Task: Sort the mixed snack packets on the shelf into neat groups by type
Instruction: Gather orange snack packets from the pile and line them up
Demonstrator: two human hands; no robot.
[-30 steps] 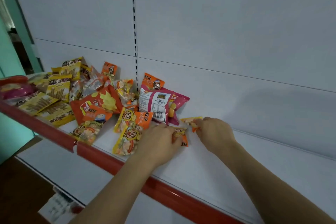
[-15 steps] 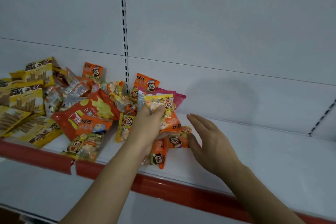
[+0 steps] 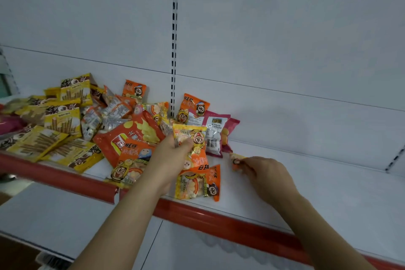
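A jumble of snack packets covers the left half of the white shelf. Yellow wafer-stick packets lie far left, a big orange chip bag in the middle, a pink bag by the back wall. My left hand grips a yellow-and-orange cartoon-face packet lifted off the shelf. A matching packet lies just below it near the red front edge. My right hand pinches a small orange packet on the shelf, right of the pile.
The shelf has a red front lip and a white back panel with a slotted upright. Bare white shelf surface stretches right of my right hand. Another white shelf sits below.
My left hand has raised the cartoon-face packet higher. My right hand went from open and flat to pinching a small orange packet on the shelf. The camera shifted left.
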